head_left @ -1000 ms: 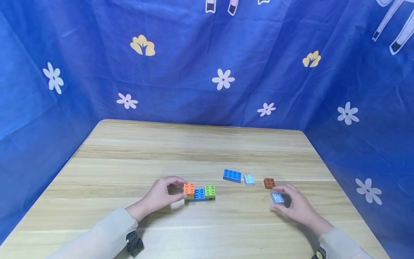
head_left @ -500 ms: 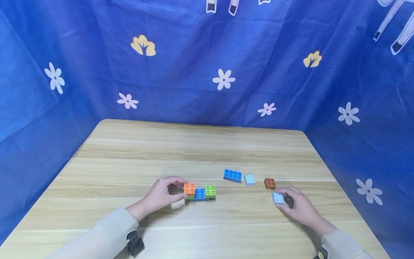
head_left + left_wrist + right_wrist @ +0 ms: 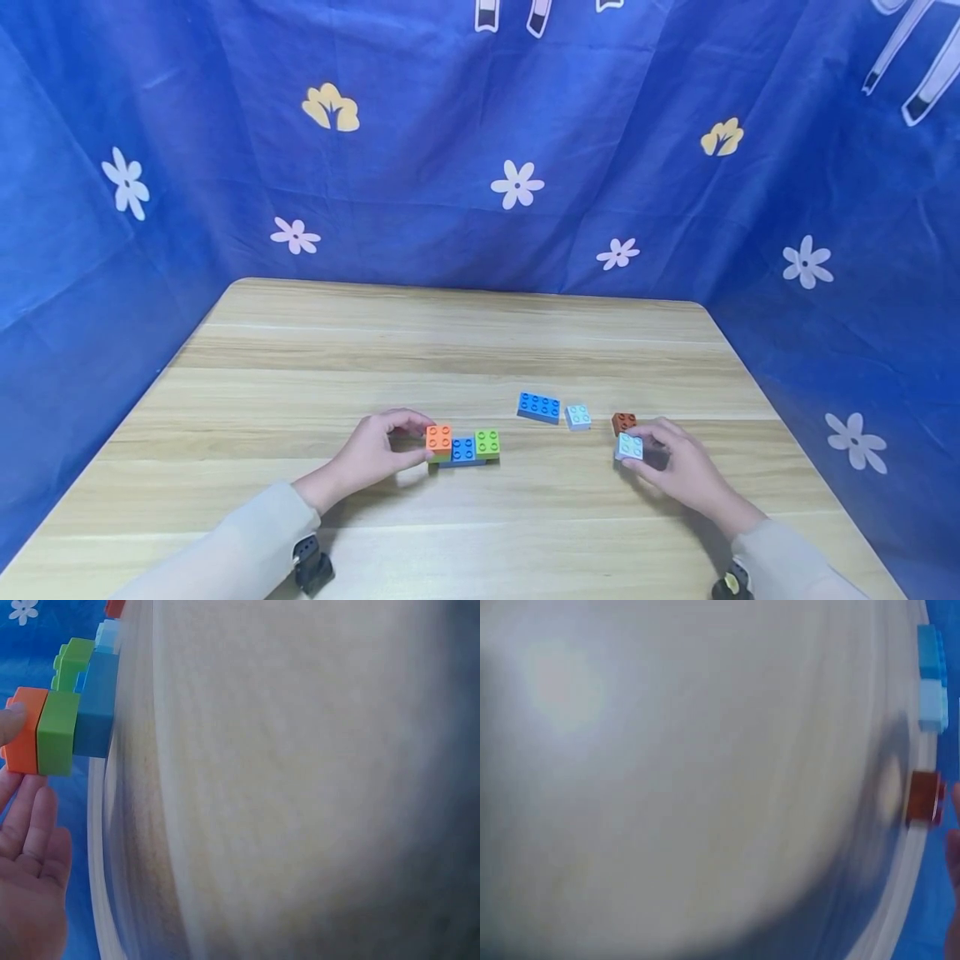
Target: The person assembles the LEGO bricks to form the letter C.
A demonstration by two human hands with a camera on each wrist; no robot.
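Note:
My left hand (image 3: 375, 450) pinches the orange brick (image 3: 438, 438) at the left end of a small built stack. In the left wrist view the orange brick sits on a green brick (image 3: 58, 735), which overhangs a blue brick (image 3: 97, 705). Another green brick (image 3: 487, 442) is on the blue one's right end, with blue studs bare between. Thumb and fingers of my right hand (image 3: 686, 471) pinch a light blue brick (image 3: 629, 447), studs up. Just behind it lies a brown brick (image 3: 624, 422), partly covered by the hand and held brick.
Right of the stack and farther back, a long blue brick (image 3: 538, 407) lies on the wooden table (image 3: 360, 350). A second light blue brick (image 3: 577, 417) stands close by its right end. Blue printed cloth (image 3: 420, 217) hangs behind the table and along both sides.
My right hand has moved left and a little away from me with the light blue brick, closer to the brown one. The left hand and the stack have kept still.

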